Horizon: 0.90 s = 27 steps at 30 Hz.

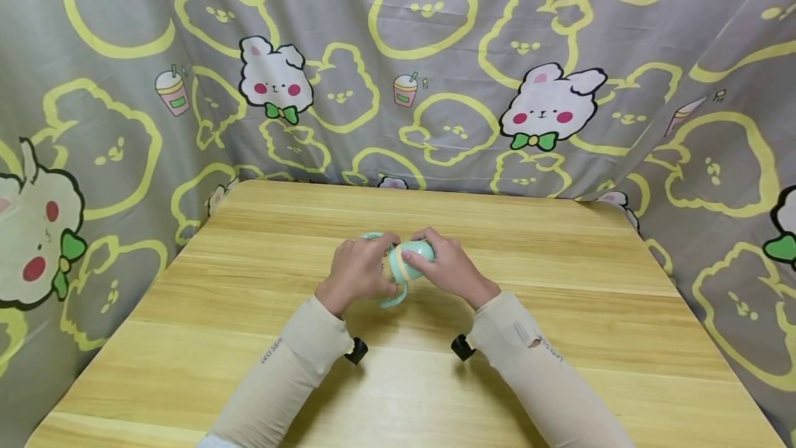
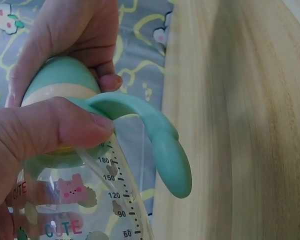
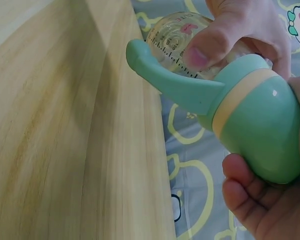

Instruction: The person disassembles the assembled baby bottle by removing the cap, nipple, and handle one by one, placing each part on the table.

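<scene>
A baby bottle with a clear, printed body [image 2: 125, 200] lies tilted between both hands over the table. Its mint-green domed cap [image 3: 270, 130] has a cream band round the base, and a curved mint handle [image 2: 165, 150] juts out from the collar. My left hand [image 1: 361, 265] grips the clear body, thumb laid across the neck just below the collar. The right hand [image 1: 450, 265] holds the domed cap, with its thumb on top and fingertips underneath. Measuring marks and pink cartoon prints show through the left fingers. The cap's far side is hidden by the right palm.
A wood-grain table [image 1: 560, 365] extends beneath both arms. Grey curtains [image 1: 448, 75] with yellow outlines and white rabbits hang along the back and both sides. A small black wrist camera [image 1: 356, 351] sticks out from the left sleeve, another [image 1: 463, 347] from the right.
</scene>
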Each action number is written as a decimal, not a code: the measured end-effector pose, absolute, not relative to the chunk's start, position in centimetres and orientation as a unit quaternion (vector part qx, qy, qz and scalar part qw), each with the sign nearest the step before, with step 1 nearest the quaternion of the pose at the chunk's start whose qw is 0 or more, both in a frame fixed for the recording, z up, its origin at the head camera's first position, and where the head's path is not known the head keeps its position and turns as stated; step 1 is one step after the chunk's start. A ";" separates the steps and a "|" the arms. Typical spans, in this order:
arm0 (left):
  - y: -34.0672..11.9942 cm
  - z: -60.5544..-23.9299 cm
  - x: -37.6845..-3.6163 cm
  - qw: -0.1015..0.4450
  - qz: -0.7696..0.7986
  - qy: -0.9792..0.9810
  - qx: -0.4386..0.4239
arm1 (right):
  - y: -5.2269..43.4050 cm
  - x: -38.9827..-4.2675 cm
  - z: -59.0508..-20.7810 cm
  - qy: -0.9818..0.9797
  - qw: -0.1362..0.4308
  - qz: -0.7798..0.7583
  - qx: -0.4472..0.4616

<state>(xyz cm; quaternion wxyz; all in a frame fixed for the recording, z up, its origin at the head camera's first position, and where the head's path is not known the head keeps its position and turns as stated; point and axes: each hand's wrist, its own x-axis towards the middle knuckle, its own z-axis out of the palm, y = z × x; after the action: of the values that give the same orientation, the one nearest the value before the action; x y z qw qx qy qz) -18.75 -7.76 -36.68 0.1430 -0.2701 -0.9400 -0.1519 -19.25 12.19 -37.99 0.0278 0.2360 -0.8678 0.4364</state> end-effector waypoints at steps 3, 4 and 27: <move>-7.7 -36.7 -18.8 0.138 -0.157 -0.939 -0.272 | 12.3 -19.3 -38.1 -0.864 0.026 0.440 0.244; -7.7 -36.6 -18.8 0.137 -0.159 -0.939 -0.272 | 12.4 -19.3 -38.1 -0.863 0.026 0.440 0.248; -7.8 -36.7 -19.0 0.074 -0.190 -0.940 -0.274 | 13.4 -19.5 -37.8 -0.867 0.006 0.412 0.282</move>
<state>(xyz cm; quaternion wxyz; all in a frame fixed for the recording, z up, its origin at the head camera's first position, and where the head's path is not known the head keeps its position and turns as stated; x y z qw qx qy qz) -18.97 -7.81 -36.68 0.0739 -0.2744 -0.9398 -0.1898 -19.49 13.38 -37.76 0.0064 0.2816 -0.8666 0.4119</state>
